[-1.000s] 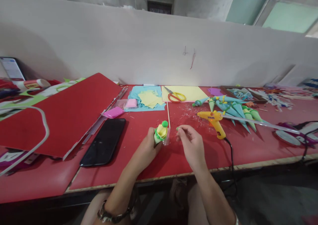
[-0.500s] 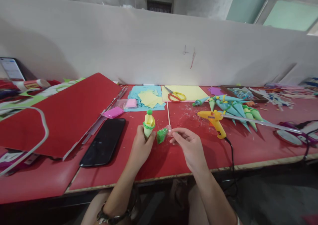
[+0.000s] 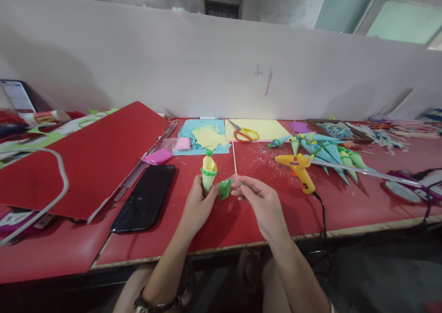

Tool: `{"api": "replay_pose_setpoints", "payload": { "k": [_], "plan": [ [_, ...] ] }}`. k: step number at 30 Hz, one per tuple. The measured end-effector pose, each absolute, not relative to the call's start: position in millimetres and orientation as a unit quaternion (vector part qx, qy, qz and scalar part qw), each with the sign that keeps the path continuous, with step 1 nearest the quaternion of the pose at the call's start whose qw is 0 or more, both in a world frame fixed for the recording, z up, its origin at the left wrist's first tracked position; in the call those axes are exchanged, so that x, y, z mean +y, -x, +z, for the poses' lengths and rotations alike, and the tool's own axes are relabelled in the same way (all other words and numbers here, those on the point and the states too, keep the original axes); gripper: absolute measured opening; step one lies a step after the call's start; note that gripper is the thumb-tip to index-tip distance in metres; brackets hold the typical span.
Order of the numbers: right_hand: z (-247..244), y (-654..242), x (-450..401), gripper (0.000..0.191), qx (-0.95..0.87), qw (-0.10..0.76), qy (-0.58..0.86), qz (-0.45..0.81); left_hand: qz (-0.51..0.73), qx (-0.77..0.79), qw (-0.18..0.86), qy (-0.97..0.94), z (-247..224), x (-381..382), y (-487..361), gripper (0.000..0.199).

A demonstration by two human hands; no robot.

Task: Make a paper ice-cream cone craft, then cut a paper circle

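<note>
Here is the left hand (image 3: 200, 205) near the middle of the table (image 3: 238, 230), thumb and fingers closed around a pale green cone (image 3: 207, 180); the cone stands nearly upright, wide end up, its lower tip hidden in the grip; yellow paper fills its mouth, a green ball (image 3: 209, 153) tops it, and a beaded green trim (image 3: 208, 172) circles the rim.

Over to the right hand (image 3: 264, 202), just beside it; thumb and forefinger are pinched together with a speck of green showing at the tips, too small to name; a little bag (image 3: 225, 189) with green stuff inside lies between the hands, its clear end right at the right fingertips, and whether they grip it I cannot tell.

Out to the right lies a yellow glue gun (image 3: 301, 166), nozzle pointing left, a long clear stick (image 3: 362, 171) running out behind it; just beyond sits a heap of blue and green cones (image 3: 324, 149); at the far middle, scissors (image 3: 246, 134) rest on a pale yellow sheet (image 3: 272, 129), with yellow paper pieces (image 3: 209, 139) to their left; on the near left, a black phone (image 3: 145, 200) lies flat, a bright pink packet (image 3: 158, 157) just beyond it.
</note>
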State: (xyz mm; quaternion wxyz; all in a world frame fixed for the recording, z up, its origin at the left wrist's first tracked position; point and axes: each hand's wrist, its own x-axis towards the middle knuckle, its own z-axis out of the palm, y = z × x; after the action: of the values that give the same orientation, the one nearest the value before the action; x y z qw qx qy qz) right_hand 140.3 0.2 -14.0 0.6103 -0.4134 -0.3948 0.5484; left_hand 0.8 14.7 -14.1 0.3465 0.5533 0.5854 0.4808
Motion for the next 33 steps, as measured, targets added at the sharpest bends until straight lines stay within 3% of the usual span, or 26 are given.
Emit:
{"api": "replay_pose_setpoints", "payload": {
  "k": [11, 16, 22, 33],
  "plan": [
    [-11.7, -142.0, -1.8, 0.015, -0.432, 0.609, 0.444, 0.495, 0.449, 0.460, 0.553, -0.530, -16.1, 4.9, -3.9, 0.023],
    [-13.7, -141.5, 0.3, 0.023, -0.459, 0.604, 0.416, 0.502, 0.443, 0.428, 0.557, -0.557, -12.7, 2.7, -5.7, 0.022],
    [-13.0, -142.7, -0.7, 0.028, -0.456, 0.607, 0.435, 0.484, 0.438, 0.433, 0.535, -0.578, -12.4, 3.7, -6.2, 0.037],
    [-12.7, -141.8, -0.2, 0.019, -0.473, 0.596, 0.434, 0.483, 0.438, 0.418, 0.565, -0.561, -11.4, -2.1, -18.9, 0.044]
  ]
}}
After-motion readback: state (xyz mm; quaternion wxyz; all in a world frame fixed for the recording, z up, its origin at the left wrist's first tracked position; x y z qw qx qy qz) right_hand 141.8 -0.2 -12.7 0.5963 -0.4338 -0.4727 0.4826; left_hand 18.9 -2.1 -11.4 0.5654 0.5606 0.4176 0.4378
